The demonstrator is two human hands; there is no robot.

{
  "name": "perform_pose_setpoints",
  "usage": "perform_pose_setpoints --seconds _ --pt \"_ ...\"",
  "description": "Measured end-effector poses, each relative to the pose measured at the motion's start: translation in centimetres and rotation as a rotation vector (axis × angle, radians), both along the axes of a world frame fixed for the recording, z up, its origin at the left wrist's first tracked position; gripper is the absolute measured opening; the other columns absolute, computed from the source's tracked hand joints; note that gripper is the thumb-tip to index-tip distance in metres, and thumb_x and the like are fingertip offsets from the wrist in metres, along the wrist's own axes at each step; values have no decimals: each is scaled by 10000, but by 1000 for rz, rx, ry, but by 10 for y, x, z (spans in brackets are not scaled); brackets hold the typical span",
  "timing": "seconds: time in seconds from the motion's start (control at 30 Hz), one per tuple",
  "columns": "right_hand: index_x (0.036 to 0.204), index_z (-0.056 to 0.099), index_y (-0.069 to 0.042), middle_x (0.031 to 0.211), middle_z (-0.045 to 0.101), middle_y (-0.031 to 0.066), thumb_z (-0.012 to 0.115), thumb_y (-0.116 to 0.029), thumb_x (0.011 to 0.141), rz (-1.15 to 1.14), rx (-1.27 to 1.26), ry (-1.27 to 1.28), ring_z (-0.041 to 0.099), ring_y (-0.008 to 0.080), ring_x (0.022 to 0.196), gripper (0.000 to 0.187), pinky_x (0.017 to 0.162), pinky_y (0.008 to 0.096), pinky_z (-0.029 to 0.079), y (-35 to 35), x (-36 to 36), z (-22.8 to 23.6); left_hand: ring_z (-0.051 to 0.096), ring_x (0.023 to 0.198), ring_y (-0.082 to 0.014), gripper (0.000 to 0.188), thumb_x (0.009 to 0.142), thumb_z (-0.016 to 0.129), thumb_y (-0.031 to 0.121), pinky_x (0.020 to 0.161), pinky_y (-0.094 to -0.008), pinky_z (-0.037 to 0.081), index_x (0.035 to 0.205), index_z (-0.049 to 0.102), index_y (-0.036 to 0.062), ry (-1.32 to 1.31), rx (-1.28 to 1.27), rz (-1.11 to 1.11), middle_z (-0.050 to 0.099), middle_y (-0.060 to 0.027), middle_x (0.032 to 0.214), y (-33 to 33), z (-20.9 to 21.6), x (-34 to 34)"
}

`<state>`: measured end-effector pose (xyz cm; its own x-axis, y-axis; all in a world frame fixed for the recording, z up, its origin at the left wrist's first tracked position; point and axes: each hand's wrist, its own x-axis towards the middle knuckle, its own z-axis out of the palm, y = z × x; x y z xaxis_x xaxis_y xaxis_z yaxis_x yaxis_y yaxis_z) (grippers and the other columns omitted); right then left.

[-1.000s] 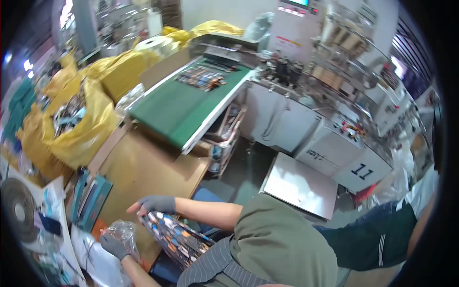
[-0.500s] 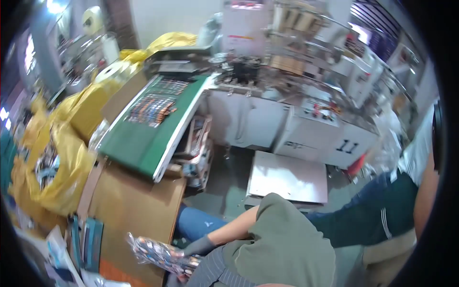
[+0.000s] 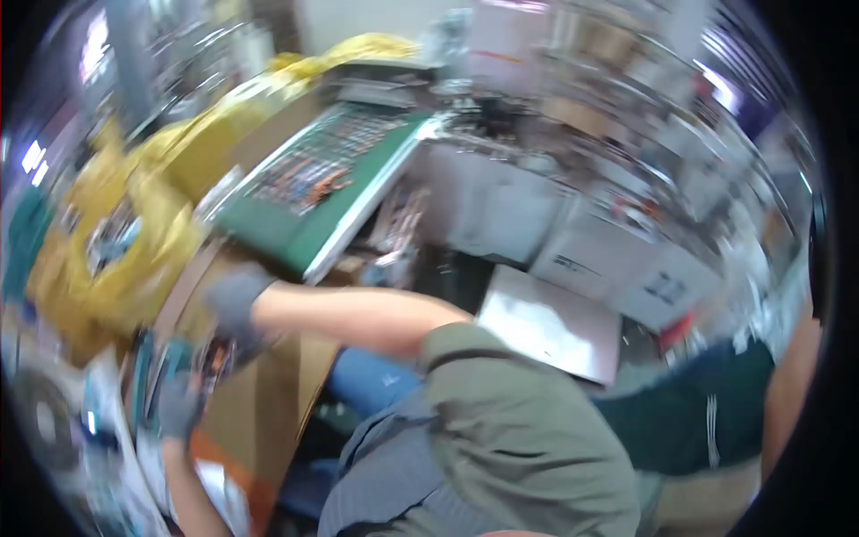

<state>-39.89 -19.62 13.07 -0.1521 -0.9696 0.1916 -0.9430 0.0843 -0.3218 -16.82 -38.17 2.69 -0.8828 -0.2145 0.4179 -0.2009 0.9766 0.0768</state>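
Observation:
My right hand [image 3: 240, 304], in a grey glove, reaches across to the left over the brown cardboard surface [image 3: 277, 385]; motion smears its fingers, so its grip cannot be told. Below it, my left hand [image 3: 179, 404], also gloved in grey, is closed at the lower end of a clear-wrapped bundle [image 3: 215, 360] of small dark and orange pieces. The bundle lies between both hands, beside a teal holder [image 3: 143, 380] with upright sides. Beyond them, a green conveyor belt [image 3: 259, 234] carries rows of slim dark and orange items [image 3: 300, 179].
Yellow plastic bags [image 3: 134, 268] crowd the left side. White machine cabinets [image 3: 501, 206] stand at the back, with a white flat panel [image 3: 550, 322] low in front. On the right a co-worker's dark green trouser leg [image 3: 689, 412] and bare arm [image 3: 792, 385] show.
The view has shifted and blurred. The wrapped bundle has moved from near my body up and left toward the teal holder. My right arm now stretches left, and my left forearm has come into view.

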Motion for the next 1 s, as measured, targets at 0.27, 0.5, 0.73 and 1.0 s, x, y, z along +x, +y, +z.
perform_pose_setpoints --seconds 0.27,0.5,0.73,1.0 --pt "784 563 -36 674 569 45 577 -72 776 87 -54 -492 541 119 590 39 543 272 467 -69 -48 -55 573 548 -152 225 857 505 175 519 -302 456 947 628 10 80 619 346 598 -90 703 24 52 -24" --pt "864 549 -10 659 538 24 615 -85 812 102 22 -750 542 98 533 113 490 231 448 -79 -25 -46 557 523 -69 303 890 503 152 441 -208 437 1081 606 -59 278 965 357 618 -49 727 46 61 10" --pt "888 539 -47 767 596 141 653 -361 815 651 -396 -15 587 327 696 343 585 385 452 -84 29 -39 561 531 -74 222 892 537 123 442 -200 442 977 637 -55 503 1275 328 627 -66 751 72 111 13" --pt "759 602 -61 631 606 125 586 -266 873 425 -163 -495 526 259 496 235 494 347 424 -189 54 -101 598 879 -129 449 685 788 197 800 -273 474 1059 625 9 453 1443 293 662 -65 959 1 -20 33"
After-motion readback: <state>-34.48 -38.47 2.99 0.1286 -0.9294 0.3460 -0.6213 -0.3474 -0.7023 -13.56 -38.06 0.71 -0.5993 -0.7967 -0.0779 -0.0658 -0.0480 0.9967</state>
